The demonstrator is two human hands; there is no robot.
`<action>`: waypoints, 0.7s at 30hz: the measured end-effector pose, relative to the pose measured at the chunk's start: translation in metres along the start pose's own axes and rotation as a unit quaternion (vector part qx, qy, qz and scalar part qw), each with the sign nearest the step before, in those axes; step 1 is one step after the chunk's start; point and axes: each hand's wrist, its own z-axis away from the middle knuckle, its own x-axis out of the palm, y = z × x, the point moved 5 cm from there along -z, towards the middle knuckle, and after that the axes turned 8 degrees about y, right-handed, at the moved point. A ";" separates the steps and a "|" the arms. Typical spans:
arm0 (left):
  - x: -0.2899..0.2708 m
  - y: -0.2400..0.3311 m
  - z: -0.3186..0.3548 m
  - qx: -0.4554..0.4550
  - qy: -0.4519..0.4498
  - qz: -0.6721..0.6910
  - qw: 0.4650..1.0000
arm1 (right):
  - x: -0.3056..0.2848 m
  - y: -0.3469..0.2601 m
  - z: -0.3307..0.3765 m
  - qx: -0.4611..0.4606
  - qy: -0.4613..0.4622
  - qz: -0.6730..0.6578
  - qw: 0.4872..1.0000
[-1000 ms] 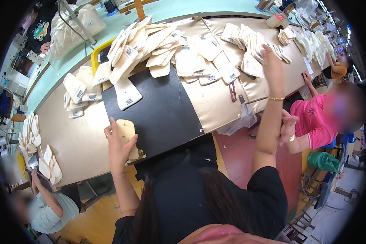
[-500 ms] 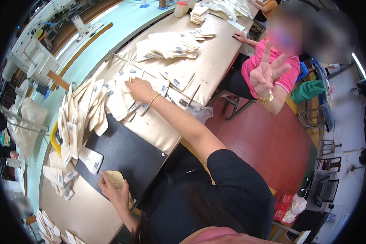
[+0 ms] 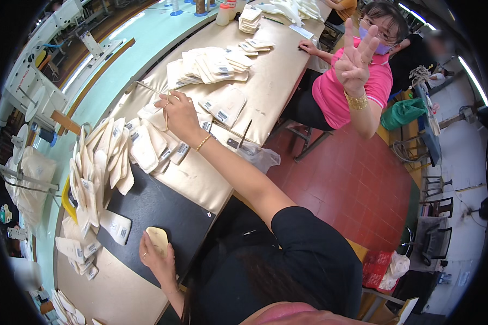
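My left hand (image 3: 160, 261) is closed round a pale yellow, round-ended flat piece (image 3: 157, 239), low over a black mat (image 3: 176, 216). My right hand (image 3: 181, 117) is raised over the table with its fingers pinched on a thin cream flat piece (image 3: 166, 115), seen nearly edge-on. Beneath and beside it lie several cream flat pieces (image 3: 145, 150) with small dark printed marks. A larger overlapping row of similar pieces (image 3: 89, 179) leans along the mat's left side. One marked piece (image 3: 115, 226) rests on the mat's left edge.
A pile of cream pieces (image 3: 209, 67) lies farther up the table. A dark pointed tool (image 3: 245, 134) stands beside a clear plastic bag (image 3: 263, 158) near the right edge. Across the table a co-worker in a pink shirt (image 3: 331, 89) holds up one hand. Sewing machines (image 3: 35, 81) stand left.
My right hand has lifted from the cream pieces with one thin piece. My left hand stays round the yellow piece. The co-worker's raised hand has moved slightly upward.
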 end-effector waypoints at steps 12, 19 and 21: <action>-0.061 -0.008 -0.005 -0.042 0.173 0.161 0.971 | -0.035 -0.101 0.103 0.049 -0.295 -0.478 0.826; -0.035 0.008 0.002 0.016 0.056 0.104 0.993 | -0.040 -0.123 0.155 -0.174 -0.359 -0.273 0.875; -0.023 0.010 0.005 0.028 0.028 0.053 0.998 | -0.038 -0.102 0.135 -0.130 -0.250 -0.281 0.917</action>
